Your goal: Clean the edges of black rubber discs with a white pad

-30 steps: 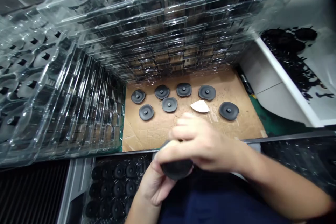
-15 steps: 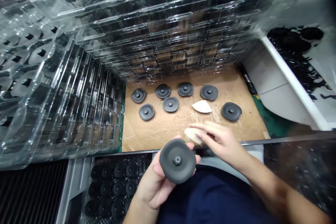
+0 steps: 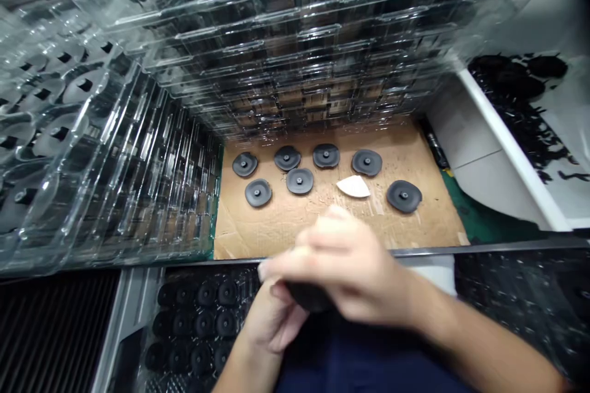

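Disc (image 3: 310,299): one, held in left hand (image 3: 273,317); right hand (image 3: 353,264) lay over it, its grip too blurred to tell.

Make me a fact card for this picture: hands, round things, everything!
Left hand: holds a dark disc, partly hidden
Right hand: blurred, over that disc; its grip is unclear
Cardboard sheet: seven more dark discs with centre knobs, one white pointed piece
Back and left: stacked clear plastic trays
Right side: white bin with black parts
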Tool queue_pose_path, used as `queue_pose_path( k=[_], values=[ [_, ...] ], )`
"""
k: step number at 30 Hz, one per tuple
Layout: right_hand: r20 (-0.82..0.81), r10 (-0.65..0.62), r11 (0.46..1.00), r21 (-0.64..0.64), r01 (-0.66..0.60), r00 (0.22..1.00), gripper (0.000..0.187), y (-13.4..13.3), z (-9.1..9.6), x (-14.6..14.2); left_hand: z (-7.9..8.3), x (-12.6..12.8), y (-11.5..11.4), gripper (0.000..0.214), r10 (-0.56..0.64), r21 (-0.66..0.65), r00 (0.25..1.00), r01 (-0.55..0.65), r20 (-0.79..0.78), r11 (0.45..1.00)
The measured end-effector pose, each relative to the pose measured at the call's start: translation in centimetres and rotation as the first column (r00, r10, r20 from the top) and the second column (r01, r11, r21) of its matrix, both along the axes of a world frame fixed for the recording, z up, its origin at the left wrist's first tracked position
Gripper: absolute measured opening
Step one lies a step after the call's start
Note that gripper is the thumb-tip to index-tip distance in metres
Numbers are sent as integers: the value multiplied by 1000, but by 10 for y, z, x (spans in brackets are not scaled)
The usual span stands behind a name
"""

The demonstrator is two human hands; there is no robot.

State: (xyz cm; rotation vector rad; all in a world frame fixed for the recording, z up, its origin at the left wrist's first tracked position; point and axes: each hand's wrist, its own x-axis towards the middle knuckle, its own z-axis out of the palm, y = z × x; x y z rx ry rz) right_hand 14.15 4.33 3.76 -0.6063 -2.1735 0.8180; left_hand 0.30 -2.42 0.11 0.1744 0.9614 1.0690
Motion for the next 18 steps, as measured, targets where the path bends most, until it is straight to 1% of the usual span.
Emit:
queue_pose_path(
  k=[1, 2, 3, 4, 5, 6, 8, 10, 11, 14, 18],
  values=[
    [2, -56, 992, -114, 56, 998, 30, 5, -5, 4, 0, -3, 0, 51, -15, 4, 999, 15, 34, 1000],
    [42, -129, 965, -225, 135, 991, 26, 10, -13, 9, -1, -6, 1, 55, -28, 6, 996, 28, 89, 1000],
    [104, -190, 927, -310, 213, 976, 23, 13, -22, 14, -1, -9, 2, 57, -34, 9, 988, 33, 150, 999],
    [167, -233, 891, -359, 279, 958, 21, 15, -34, 19, -2, -13, 2, 58, -31, 11, 978, 29, 208, 1000],
    [219, -252, 869, -378, 320, 943, 21, 15, -47, 23, -3, -16, 3, 56, -19, 13, 965, 16, 260, 1000],
    [259, -253, 862, -377, 339, 932, 21, 12, -61, 25, -3, -19, 4, 52, -3, 15, 954, -1, 300, 1000],
    [307, -267, 865, -342, 368, 913, 24, 1, -88, 26, -5, -22, 5, 47, 30, 7, 943, -35, 331, 999],
    [344, -330, 857, -281, 432, 879, 27, -14, -109, 22, -6, -22, 6, 50, 57, -17, 941, -54, 333, 998],
    [360, -365, 850, -247, 465, 859, 29, -20, -116, 21, -7, -22, 7, 55, 67, -30, 942, -60, 327, 998],
    [394, -420, 843, -164, 512, 817, 30, -32, -125, 17, -10, -23, 10, 74, 96, -64, 940, -79, 328, 995],
    [402, -430, 859, -93, 504, 808, 32, -32, -127, 18, -13, -23, 12, 91, 120, -87, 933, -96, 339, 992]
  ],
)
